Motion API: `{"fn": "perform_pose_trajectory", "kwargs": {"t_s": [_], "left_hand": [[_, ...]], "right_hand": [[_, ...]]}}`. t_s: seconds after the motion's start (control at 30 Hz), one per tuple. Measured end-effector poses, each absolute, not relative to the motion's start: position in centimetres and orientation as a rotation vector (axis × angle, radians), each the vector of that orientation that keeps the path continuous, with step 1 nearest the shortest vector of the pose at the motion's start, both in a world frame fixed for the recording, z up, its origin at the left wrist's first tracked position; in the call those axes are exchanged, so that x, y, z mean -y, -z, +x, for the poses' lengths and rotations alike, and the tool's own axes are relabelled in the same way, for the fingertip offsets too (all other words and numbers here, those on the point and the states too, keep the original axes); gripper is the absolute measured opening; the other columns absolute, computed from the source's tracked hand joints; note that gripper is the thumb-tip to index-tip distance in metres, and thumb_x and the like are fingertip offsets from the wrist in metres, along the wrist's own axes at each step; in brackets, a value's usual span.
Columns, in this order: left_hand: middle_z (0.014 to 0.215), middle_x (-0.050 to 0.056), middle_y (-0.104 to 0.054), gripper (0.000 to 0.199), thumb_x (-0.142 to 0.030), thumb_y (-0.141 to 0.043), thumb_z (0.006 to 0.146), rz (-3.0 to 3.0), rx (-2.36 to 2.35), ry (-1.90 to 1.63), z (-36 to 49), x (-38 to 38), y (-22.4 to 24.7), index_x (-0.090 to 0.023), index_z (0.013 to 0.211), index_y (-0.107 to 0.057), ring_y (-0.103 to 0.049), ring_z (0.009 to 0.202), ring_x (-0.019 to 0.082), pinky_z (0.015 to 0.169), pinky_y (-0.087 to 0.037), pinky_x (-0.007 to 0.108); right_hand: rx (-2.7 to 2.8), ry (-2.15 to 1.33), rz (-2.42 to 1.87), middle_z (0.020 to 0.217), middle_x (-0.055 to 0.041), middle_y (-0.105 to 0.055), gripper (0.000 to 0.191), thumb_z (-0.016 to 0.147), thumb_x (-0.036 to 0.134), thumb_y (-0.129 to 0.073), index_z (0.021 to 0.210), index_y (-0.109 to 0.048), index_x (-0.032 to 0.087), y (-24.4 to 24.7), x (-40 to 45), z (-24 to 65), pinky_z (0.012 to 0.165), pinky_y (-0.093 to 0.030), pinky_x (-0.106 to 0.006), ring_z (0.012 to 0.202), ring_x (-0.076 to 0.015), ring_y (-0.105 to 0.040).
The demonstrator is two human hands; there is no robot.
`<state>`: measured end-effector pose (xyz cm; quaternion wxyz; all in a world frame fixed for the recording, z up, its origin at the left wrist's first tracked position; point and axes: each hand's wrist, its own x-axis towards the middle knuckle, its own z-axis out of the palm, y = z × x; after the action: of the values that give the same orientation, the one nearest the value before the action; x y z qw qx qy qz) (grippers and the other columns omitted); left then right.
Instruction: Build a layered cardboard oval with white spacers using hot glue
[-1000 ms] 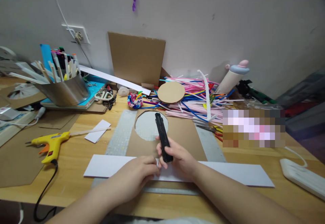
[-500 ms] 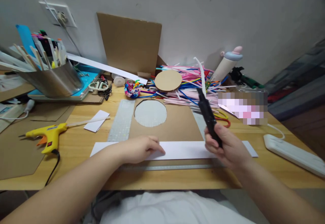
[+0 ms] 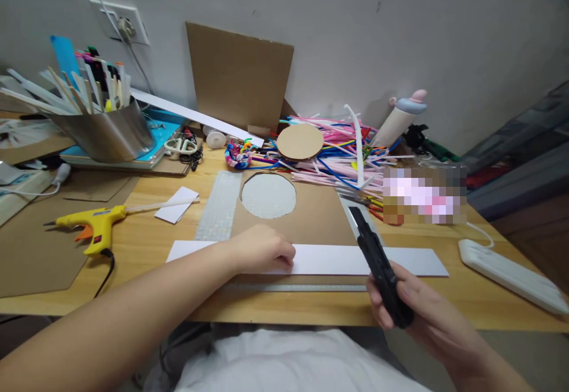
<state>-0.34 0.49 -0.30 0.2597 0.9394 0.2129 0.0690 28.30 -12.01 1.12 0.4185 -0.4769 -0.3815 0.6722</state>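
Observation:
My right hand (image 3: 422, 303) is closed around a black utility knife (image 3: 383, 267), held tilted over the table's front edge with its tip pointing up and away. A long white card strip (image 3: 338, 260) lies crosswise in front of me. My left hand (image 3: 264, 251) rests on this strip with its fingers curled in; whatever may be between them is hidden. Under the strip lies a brown cardboard sheet (image 3: 317, 214) with a round hole cut near its far left part. A translucent cutting mat (image 3: 217, 205) shows beneath the cardboard.
At left lie a yellow glue gun (image 3: 95, 223) and small white cards (image 3: 178, 205). A metal tin (image 3: 109, 131) holds sticks and pens. Behind are a cardboard disc (image 3: 300, 142), pipe cleaners (image 3: 338, 169) and a leaning cardboard panel (image 3: 240, 77). A white power strip (image 3: 511, 273) lies right.
My right hand has lowered the utility knife toward me, away from the pipe cleaners. The fingers of my left hand have curled in on the strip. The view has shifted slightly left.

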Motion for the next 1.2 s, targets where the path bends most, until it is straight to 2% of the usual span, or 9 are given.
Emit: {"fn": "perform_pose_trajectory", "kwargs": {"t_s": [0.2,0.4,0.47,0.6,0.7,0.87,1.0,1.13,1.2], "left_hand": [[0.078,0.004,-0.064,0.016,-0.036,-0.059,0.088,2.627,-0.457,-0.332,-0.5,-1.3,1.6,-0.026,0.082,-0.069,-0.053,0.083,0.019,0.074,-0.036,0.032],[0.073,0.001,-0.064,0.013,-0.035,-0.061,0.087,2.586,-0.41,-0.349,-0.4,-1.6,1.7,-0.025,0.08,-0.068,-0.052,0.078,0.017,0.071,-0.036,0.03],[0.075,0.001,-0.064,0.013,-0.033,-0.059,0.088,2.585,-0.414,-0.349,-0.3,-1.6,1.6,-0.025,0.081,-0.067,-0.051,0.079,0.017,0.071,-0.035,0.03],[0.076,0.0,-0.062,0.01,-0.029,-0.058,0.089,2.583,-0.419,-0.344,-0.4,-1.6,1.4,-0.025,0.083,-0.066,-0.049,0.081,0.017,0.074,-0.034,0.03],[0.077,0.001,-0.061,0.013,-0.03,-0.056,0.09,2.576,-0.424,-0.322,-0.4,-1.6,1.3,-0.025,0.084,-0.066,-0.049,0.081,0.017,0.074,-0.034,0.03],[0.077,0.001,-0.061,0.015,-0.035,-0.058,0.089,2.506,-0.433,-0.31,-0.3,-2.0,1.6,-0.025,0.084,-0.067,-0.049,0.081,0.017,0.074,-0.034,0.03],[0.078,0.0,-0.063,0.015,-0.036,-0.062,0.086,2.476,-0.404,-0.276,-0.2,-2.5,1.7,-0.023,0.084,-0.068,-0.052,0.081,0.014,0.078,-0.035,0.028],[0.08,0.001,-0.066,0.014,-0.037,-0.065,0.084,2.465,-0.365,-0.25,-0.1,-2.8,1.8,-0.023,0.083,-0.069,-0.055,0.083,0.014,0.078,-0.036,0.027],[0.081,0.001,-0.066,0.015,-0.037,-0.066,0.083,2.47,-0.361,-0.254,-0.2,-2.8,2.0,-0.023,0.083,-0.069,-0.056,0.084,0.015,0.079,-0.036,0.028]], "right_hand": [[0.965,-1.627,-1.28,0.09,-0.0076,-0.063,0.047,0.077,0.051,-0.071,0.114,-0.057,0.024,-1.0,11.7,27.9,0.058,-0.041,-0.029,0.065,-0.018,-0.058],[1.022,-1.357,-1.279,0.075,0.0014,-0.05,0.032,0.083,0.053,-0.061,0.101,-0.056,0.027,-2.3,9.0,30.7,0.043,-0.029,-0.024,0.046,-0.01,-0.036],[1.152,-1.088,-1.437,0.073,0.0024,-0.048,0.033,0.084,0.054,-0.058,0.103,-0.053,0.027,-2.3,7.8,32.5,0.048,-0.035,-0.026,0.051,-0.0128,-0.041],[1.366,-0.755,-1.771,0.079,-0.0015,-0.056,0.03,0.075,0.042,-0.07,0.093,-0.057,0.022,-0.9,6.5,34.0,0.069,-0.041,-0.033,0.074,-0.0213,-0.05],[1.439,-0.783,-1.798,0.088,-0.0033,-0.06,0.025,0.075,0.038,-0.07,0.092,-0.06,0.023,0.5,6.4,32.6,0.075,-0.04,-0.035,0.084,-0.0245,-0.052],[1.47,-1.164,-1.66,0.073,0.0006,-0.057,0.03,0.089,0.047,-0.054,0.106,-0.056,0.022,0.6,6.7,29.1,0.058,-0.046,-0.03,0.06,-0.017,-0.054],[1.306,-1.447,-1.383,0.084,-0.0028,-0.058,0.03,0.089,0.046,-0.056,0.104,-0.056,0.02,-0.6,7.1,27.8,0.056,-0.046,-0.026,0.063,-0.0139,-0.056],[1.245,-1.448,-1.332,0.07,0.0027,-0.049,0.026,0.092,0.045,-0.054,0.1,-0.054,0.02,-0.9,7.9,27.4,0.043,-0.037,-0.021,0.047,-0.0087,-0.042],[1.435,-1.352,-1.431,0.065,0.0036,-0.049,0.025,0.095,0.044,-0.048,0.105,-0.054,0.021,-1.1,8.4,27.2,0.042,-0.038,-0.021,0.046,-0.0098,-0.043]]}}
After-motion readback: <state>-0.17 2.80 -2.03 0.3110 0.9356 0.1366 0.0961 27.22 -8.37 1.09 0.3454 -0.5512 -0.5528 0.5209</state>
